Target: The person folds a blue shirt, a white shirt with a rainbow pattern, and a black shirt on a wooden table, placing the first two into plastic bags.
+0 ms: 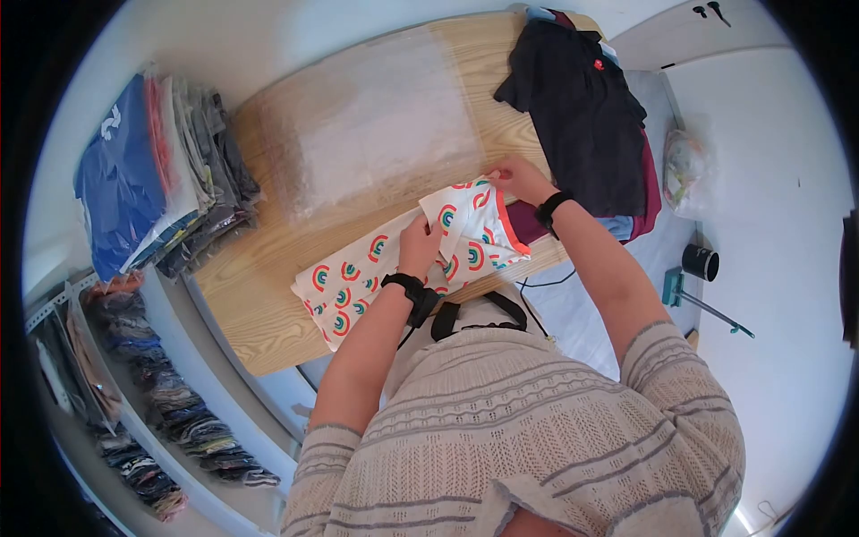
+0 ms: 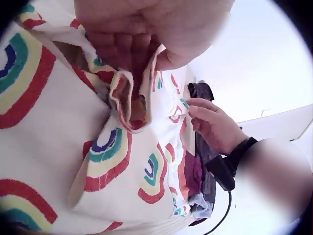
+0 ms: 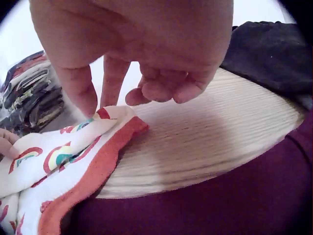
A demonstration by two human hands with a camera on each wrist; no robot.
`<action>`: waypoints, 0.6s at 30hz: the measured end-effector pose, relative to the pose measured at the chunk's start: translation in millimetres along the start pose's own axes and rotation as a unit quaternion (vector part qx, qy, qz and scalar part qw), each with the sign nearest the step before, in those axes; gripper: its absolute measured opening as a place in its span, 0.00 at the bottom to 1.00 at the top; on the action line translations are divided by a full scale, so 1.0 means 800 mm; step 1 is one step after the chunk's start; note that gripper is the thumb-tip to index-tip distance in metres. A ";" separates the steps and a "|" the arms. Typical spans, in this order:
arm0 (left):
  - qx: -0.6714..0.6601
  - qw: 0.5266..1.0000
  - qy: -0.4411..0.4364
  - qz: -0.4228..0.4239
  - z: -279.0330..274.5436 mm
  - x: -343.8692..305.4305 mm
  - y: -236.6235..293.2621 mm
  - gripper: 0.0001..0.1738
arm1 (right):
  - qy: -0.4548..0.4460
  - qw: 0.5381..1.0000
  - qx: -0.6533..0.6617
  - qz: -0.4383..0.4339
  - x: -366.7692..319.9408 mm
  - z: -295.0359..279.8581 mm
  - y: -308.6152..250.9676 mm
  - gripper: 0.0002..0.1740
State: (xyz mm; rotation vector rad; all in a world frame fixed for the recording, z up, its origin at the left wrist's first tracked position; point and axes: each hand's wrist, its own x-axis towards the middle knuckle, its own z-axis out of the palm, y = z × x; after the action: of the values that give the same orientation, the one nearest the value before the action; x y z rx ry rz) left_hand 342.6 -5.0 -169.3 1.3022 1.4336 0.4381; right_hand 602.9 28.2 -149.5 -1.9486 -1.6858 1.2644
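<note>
A white shirt with rainbow prints (image 1: 376, 259) lies partly folded along the near side of the table, its orange-red neckband (image 1: 512, 225) toward the right. My left hand (image 1: 419, 248) grips a fold of the shirt near its middle; in the left wrist view the fabric bunches into a rolled edge (image 2: 129, 98) under the fingers. At the upper corner by the neckband, my right hand (image 1: 521, 179) pinches the shirt's edge between thumb (image 3: 84, 95) and forefinger, the other fingers curled loosely above the wood.
Clear plastic bags (image 1: 380, 116) lie flat on the wooden table (image 1: 259, 345) behind the shirt. A black garment (image 1: 582, 116) tops a clothes pile at the right. Bagged clothes (image 1: 125, 179) are stacked at the left, above shelves of packed garments (image 1: 170, 394).
</note>
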 end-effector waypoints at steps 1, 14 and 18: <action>0.000 1.000 0.000 -0.001 0.000 0.001 -0.004 0.14 | 0.026 0.998 -0.028 -0.045 -0.002 0.000 -0.004 0.10; 0.012 0.995 -0.082 -0.056 -0.009 0.006 0.000 0.11 | 0.023 0.999 -0.017 -0.022 0.011 0.007 0.008 0.08; 0.196 0.970 0.096 0.110 -0.006 -0.012 0.007 0.17 | 0.056 0.997 -0.048 -0.020 0.015 0.016 0.013 0.09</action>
State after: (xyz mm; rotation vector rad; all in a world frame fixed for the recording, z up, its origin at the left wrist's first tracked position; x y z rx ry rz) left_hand 339.3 -9.4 -158.4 1.7878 1.5965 0.4504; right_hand 599.2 32.1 -169.3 -1.9892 -1.7498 1.0579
